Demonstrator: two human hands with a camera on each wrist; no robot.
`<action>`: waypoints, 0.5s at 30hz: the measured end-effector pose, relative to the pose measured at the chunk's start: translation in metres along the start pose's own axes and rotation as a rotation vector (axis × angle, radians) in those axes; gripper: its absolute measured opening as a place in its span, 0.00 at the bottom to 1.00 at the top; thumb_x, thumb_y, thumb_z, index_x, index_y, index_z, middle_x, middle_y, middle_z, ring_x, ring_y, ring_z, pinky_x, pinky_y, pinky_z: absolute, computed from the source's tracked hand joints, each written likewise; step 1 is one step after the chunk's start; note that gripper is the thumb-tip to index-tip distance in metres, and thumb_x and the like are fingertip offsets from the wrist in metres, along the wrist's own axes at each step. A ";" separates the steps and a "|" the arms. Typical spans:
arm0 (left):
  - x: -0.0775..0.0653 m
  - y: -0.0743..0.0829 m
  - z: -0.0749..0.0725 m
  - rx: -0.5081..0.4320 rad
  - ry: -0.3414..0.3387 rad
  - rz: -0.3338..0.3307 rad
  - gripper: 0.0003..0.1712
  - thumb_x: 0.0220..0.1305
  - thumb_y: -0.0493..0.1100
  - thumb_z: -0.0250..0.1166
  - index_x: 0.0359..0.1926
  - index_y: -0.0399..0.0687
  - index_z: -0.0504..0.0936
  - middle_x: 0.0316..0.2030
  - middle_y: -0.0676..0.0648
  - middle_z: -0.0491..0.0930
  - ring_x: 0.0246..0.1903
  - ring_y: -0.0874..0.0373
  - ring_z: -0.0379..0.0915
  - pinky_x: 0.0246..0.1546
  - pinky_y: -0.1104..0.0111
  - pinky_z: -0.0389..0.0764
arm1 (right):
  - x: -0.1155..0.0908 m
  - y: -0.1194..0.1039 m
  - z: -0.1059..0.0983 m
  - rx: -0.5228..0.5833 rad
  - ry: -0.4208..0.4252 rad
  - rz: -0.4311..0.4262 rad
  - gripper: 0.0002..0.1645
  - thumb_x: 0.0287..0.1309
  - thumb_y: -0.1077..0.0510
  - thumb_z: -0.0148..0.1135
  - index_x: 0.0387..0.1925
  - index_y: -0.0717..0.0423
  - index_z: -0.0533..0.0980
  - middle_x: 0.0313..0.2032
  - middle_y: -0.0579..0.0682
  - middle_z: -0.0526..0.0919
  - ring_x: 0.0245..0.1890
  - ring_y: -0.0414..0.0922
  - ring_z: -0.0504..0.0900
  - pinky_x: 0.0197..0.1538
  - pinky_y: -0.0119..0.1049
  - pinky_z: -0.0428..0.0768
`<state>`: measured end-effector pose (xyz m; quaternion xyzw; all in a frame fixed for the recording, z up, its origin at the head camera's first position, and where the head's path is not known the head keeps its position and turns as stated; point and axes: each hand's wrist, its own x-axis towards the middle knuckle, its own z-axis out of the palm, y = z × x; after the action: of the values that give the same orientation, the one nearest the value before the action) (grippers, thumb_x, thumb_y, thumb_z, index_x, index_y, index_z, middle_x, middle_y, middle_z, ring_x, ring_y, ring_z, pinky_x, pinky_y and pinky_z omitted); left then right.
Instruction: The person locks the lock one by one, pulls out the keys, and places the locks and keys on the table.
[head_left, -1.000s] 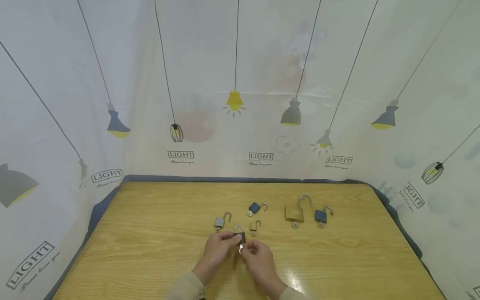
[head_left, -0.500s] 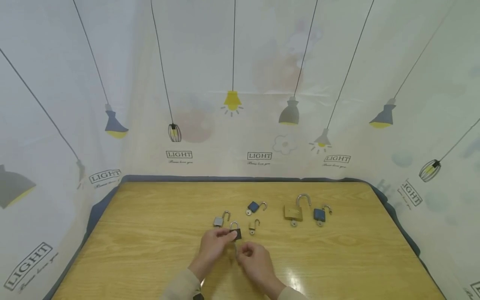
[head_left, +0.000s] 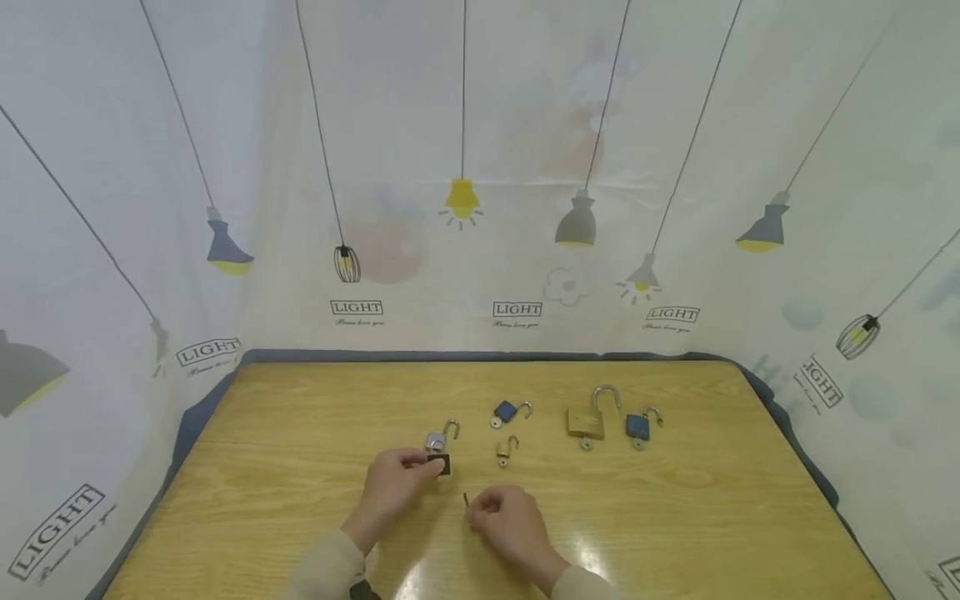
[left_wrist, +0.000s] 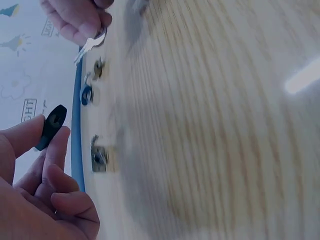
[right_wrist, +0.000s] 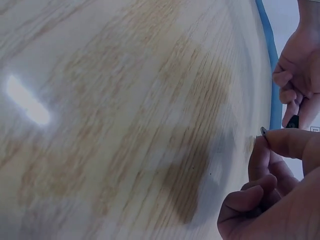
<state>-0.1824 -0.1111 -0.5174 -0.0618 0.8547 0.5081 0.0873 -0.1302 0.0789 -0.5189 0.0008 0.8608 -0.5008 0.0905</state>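
Note:
My left hand [head_left: 393, 483] pinches a black padlock [head_left: 442, 463] between thumb and fingers, above the table. In the left wrist view the padlock's underside with its keyhole [left_wrist: 55, 120] faces the camera. To the right and nearer, my right hand [head_left: 510, 521] pinches a small silver key [left_wrist: 89, 48], apart from the padlock. Its blade points away from the fingers. Just behind the black padlock lies a silver padlock [head_left: 435, 439] with a raised shackle, partly covered in the head view. A small brass padlock [head_left: 503, 451] lies beyond the right hand.
Farther back on the wooden table [head_left: 300, 433] lie a blue padlock [head_left: 505, 412], a large brass padlock [head_left: 585, 422] and a second blue padlock [head_left: 637, 427], all with raised shackles and keys in them. A lamp-printed curtain [head_left: 420, 333] stands behind the table's far edge.
The key has come out of the black padlock and stays in my right hand. My left hand has carried the padlock leftward, away from the right hand.

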 end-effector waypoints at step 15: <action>-0.001 -0.022 -0.046 0.216 -0.017 -0.086 0.18 0.55 0.55 0.71 0.39 0.46 0.86 0.43 0.47 0.85 0.43 0.53 0.76 0.39 0.64 0.72 | 0.006 -0.026 0.029 -0.023 -0.055 -0.012 0.02 0.45 0.59 0.66 0.25 0.52 0.81 0.24 0.43 0.81 0.26 0.40 0.75 0.31 0.34 0.72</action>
<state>-0.1811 -0.1623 -0.5142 -0.0842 0.9003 0.4093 0.1223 -0.1337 0.0400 -0.5116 -0.0194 0.8636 -0.4914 0.1109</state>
